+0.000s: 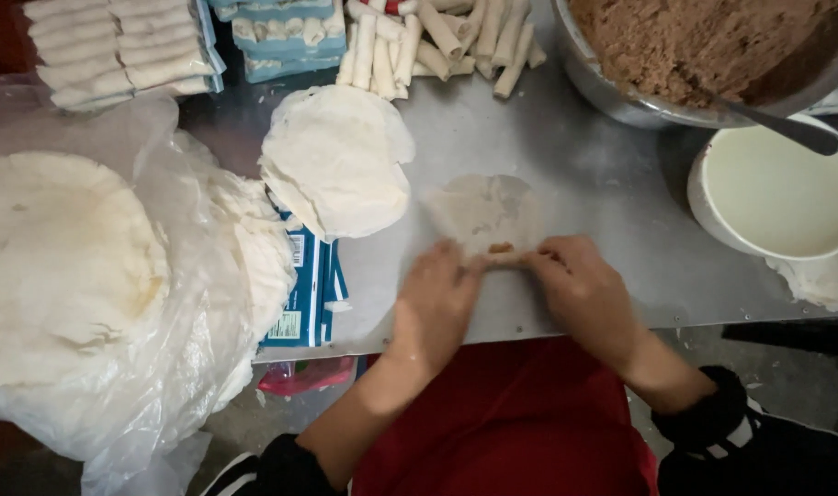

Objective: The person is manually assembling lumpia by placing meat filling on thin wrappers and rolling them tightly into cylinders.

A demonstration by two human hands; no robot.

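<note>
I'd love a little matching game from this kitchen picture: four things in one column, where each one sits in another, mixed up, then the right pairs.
Things:
1. metal bowl of brown filling
2. white bowl of pale liquid
3. finished rolls
4. wrapper being folded

Places:
A. piled at the far edge of the table, middle
B. under the left hand and right hand
C. far right corner, spoon handle resting in it
D. right side, just nearer than the metal bowl

Pairs: 1-C, 2-D, 3-A, 4-B
</note>
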